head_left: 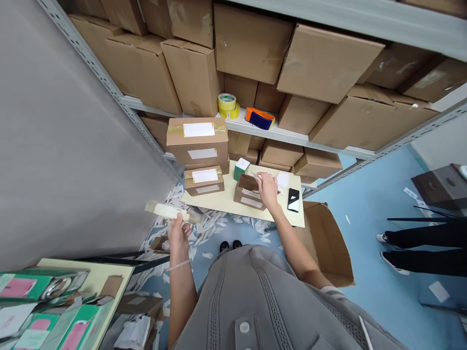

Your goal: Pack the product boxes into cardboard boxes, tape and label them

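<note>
Crosswise, a taped strip point(166, 211) sits pinched in the left hand point(178, 235).
Head view: its long axis runs left to right, dipping rightward, near the table point(229, 187) — the right hand point(269, 189) is at the open box point(239, 195), mouth upward; that hand's grip I cannot tell.

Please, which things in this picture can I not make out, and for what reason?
All in the head view:
Open box, full inside: partly covered by the right hand.
Pale strip in the left hand, any writing: too small.
Label on the top carton, any print: too small.
Other person's legs: cut off by right edge.
</note>
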`<control>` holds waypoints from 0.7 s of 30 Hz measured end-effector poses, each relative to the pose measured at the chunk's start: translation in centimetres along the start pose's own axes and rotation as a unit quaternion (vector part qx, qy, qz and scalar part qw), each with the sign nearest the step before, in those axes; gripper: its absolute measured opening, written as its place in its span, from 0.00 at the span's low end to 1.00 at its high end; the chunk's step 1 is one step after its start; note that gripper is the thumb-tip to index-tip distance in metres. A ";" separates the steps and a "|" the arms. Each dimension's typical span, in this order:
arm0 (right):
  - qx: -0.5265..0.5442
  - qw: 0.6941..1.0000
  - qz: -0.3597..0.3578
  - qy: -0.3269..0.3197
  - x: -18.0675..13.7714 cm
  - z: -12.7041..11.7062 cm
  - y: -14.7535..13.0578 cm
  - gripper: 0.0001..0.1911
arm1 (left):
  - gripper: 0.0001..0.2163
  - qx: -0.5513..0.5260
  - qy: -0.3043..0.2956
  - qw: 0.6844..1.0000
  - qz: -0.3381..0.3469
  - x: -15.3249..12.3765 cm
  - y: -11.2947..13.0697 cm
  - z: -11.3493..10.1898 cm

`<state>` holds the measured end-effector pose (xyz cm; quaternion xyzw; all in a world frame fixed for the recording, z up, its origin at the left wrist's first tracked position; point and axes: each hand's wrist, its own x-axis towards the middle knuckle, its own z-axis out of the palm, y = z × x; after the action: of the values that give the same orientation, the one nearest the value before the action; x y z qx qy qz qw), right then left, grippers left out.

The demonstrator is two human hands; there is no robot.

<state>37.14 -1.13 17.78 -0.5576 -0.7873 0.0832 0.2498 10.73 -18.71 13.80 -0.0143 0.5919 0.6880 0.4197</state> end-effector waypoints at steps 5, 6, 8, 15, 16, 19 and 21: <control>-0.080 0.974 -0.036 -0.207 1.4 1.4 4.7 0.16 | 0.22 0.005 -0.029 0.999 0.014 -0.6 -2.7 -1.9; -0.073 0.971 -0.037 -0.224 1.1 1.5 5.0 0.18 | 0.21 0.004 -0.021 1.000 0.018 -0.5 -3.0 -2.5; -0.041 0.979 -0.026 -0.197 0.4 1.7 4.8 0.21 | 0.21 0.004 0.001 1.000 0.023 -0.3 -3.4 -3.6; 0.356 0.906 0.000 -0.228 -2.6 3.5 -4.1 0.17 | 0.21 0.073 -0.040 0.991 0.109 -1.3 -4.4 -2.7; 0.404 0.865 0.016 -0.296 -3.1 3.9 -5.7 0.18 | 0.20 0.102 -0.055 0.985 0.131 -1.6 -4.4 -2.1; 0.494 0.720 0.094 -0.478 -4.3 4.5 -9.4 0.24 | 0.14 0.161 -0.088 0.962 0.204 -2.6 -4.2 -0.7; 0.521 0.655 0.141 -0.529 -4.9 4.4 -10.8 0.24 | 0.10 0.185 -0.092 0.944 0.256 -3.3 -3.8 -0.4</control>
<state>27.21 -8.86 16.90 -0.3014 -0.5259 0.7949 0.0259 14.95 -21.07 12.32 0.2793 0.6513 0.6488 0.2773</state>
